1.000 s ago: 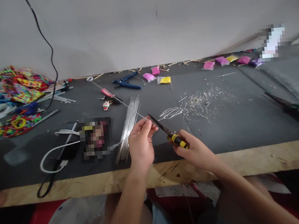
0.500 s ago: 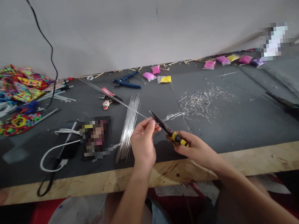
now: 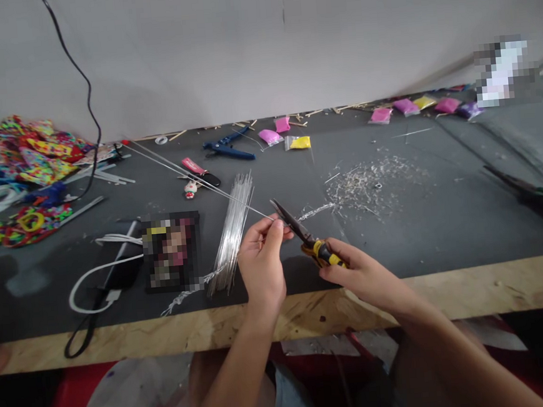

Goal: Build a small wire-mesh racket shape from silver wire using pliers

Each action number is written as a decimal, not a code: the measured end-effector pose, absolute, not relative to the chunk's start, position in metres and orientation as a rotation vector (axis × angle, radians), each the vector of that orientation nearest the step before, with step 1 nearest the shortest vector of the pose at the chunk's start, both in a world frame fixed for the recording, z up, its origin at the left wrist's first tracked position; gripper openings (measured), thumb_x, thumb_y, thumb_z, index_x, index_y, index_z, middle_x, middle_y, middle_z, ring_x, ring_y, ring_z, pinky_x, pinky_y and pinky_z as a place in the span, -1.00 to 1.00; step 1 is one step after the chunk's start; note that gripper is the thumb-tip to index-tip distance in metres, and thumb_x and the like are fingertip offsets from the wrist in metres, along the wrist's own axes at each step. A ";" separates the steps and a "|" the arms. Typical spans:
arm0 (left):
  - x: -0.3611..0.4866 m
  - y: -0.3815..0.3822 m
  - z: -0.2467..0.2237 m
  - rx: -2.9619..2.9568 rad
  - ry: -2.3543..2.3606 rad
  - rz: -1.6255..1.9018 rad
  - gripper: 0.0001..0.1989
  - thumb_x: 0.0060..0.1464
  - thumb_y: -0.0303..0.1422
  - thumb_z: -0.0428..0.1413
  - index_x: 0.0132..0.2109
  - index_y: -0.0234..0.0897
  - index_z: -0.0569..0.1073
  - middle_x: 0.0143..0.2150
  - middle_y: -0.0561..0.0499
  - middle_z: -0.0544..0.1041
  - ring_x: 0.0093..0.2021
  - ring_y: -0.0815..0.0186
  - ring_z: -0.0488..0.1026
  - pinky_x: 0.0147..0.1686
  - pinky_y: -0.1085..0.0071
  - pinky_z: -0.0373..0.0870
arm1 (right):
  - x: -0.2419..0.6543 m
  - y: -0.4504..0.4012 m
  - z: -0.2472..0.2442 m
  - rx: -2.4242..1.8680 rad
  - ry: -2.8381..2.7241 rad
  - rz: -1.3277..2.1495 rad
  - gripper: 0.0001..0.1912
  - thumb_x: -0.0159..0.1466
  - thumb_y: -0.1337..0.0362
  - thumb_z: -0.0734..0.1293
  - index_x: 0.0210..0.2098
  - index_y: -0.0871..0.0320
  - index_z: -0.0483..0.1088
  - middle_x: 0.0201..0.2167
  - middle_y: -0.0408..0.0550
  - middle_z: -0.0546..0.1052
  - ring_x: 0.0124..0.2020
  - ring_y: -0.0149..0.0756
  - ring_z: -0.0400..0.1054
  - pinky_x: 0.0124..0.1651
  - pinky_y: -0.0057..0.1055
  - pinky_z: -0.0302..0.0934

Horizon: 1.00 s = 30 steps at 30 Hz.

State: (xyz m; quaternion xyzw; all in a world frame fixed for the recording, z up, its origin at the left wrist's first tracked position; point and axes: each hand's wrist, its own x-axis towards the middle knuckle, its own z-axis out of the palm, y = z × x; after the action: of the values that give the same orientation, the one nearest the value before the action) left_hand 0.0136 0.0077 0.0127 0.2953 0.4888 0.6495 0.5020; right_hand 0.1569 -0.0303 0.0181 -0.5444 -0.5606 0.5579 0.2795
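Observation:
My left hand [image 3: 263,260] is closed, pinching thin silvery wires [image 3: 182,171] between thumb and fingers. The long straight ends slant up and left across the table. A twisted wire strand [image 3: 198,287] trails out to the left of this hand, its tip low near the table's front edge. Another twisted length [image 3: 316,212] shows beyond the fingertips on the right. My right hand [image 3: 351,263] grips needle-nose pliers [image 3: 309,238] with yellow and black handles. Their dark jaws point up and left, close beside the pinched wires; whether they touch is hard to see.
Left of my hands lies a bundle of straight wires [image 3: 233,231]. Wire clippings [image 3: 368,186] are scattered to the right. Blue pliers [image 3: 228,148], keys with a rabbit charm [image 3: 191,189], a white cable [image 3: 74,297] and small colored packets [image 3: 270,137] lie around. Dark-handled tool [image 3: 524,187] lies far right.
The twisted strand left of my left hand has swung down toward the table's front edge. The far ends of the straight wires have shifted left. Both hands keep nearly the same place.

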 end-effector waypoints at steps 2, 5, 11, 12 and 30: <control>0.013 0.008 0.013 0.711 1.175 1.587 -0.84 -0.09 -0.38 0.21 -0.28 -0.30 0.48 -0.34 0.04 0.52 -0.44 0.46 0.45 -0.33 0.46 0.40 | 0.157 -0.031 0.019 -1.450 -1.496 1.521 -0.91 0.14 0.35 0.20 -0.32 0.13 0.25 -0.46 -0.21 0.22 -0.42 -0.41 0.11 -0.37 -0.49 0.03; 0.012 0.008 0.013 0.713 1.175 1.597 -0.85 -0.08 -0.38 0.21 -0.29 -0.30 0.49 -0.33 0.04 0.52 -0.44 0.46 0.45 -0.32 0.46 0.40 | 0.157 -0.031 0.020 -1.428 -1.462 1.569 -0.88 0.14 0.35 0.20 -0.30 0.13 0.26 -0.45 -0.21 0.22 -0.40 -0.41 0.12 -0.36 -0.48 0.03; 0.014 0.006 0.012 0.718 1.151 1.598 -0.85 -0.08 -0.38 0.21 -0.29 -0.29 0.49 -0.32 0.04 0.52 -0.44 0.47 0.45 -0.33 0.47 0.41 | 0.158 -0.032 0.022 -1.368 -1.284 1.707 -0.84 0.12 0.33 0.23 -0.27 0.13 0.31 -0.34 -0.14 0.36 -0.29 -0.34 0.20 -0.30 -0.46 0.08; 0.014 0.006 0.012 0.719 1.150 1.598 -0.85 -0.08 -0.38 0.21 -0.29 -0.30 0.49 -0.31 0.03 0.52 -0.44 0.47 0.45 -0.34 0.47 0.42 | 0.159 -0.032 0.022 -1.361 -1.263 1.721 -0.84 0.12 0.32 0.24 -0.27 0.13 0.32 -0.32 -0.13 0.37 -0.27 -0.33 0.21 -0.27 -0.44 0.09; 0.013 0.005 0.011 0.740 1.171 1.620 -0.85 -0.08 -0.36 0.22 -0.28 -0.28 0.50 -0.34 0.05 0.51 -0.44 0.47 0.45 -0.36 0.49 0.42 | 0.160 -0.032 0.020 -1.318 -1.167 1.802 -0.85 0.13 0.34 0.25 -0.28 0.10 0.36 -0.38 -0.14 0.39 -0.15 -0.22 0.26 -0.02 -0.29 0.07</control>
State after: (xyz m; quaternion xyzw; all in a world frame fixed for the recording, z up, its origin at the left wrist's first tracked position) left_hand 0.0135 0.0053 0.0114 0.3039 0.4808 0.6651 0.4838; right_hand 0.1595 -0.0321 0.0198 -0.4980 -0.4408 0.6811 0.3062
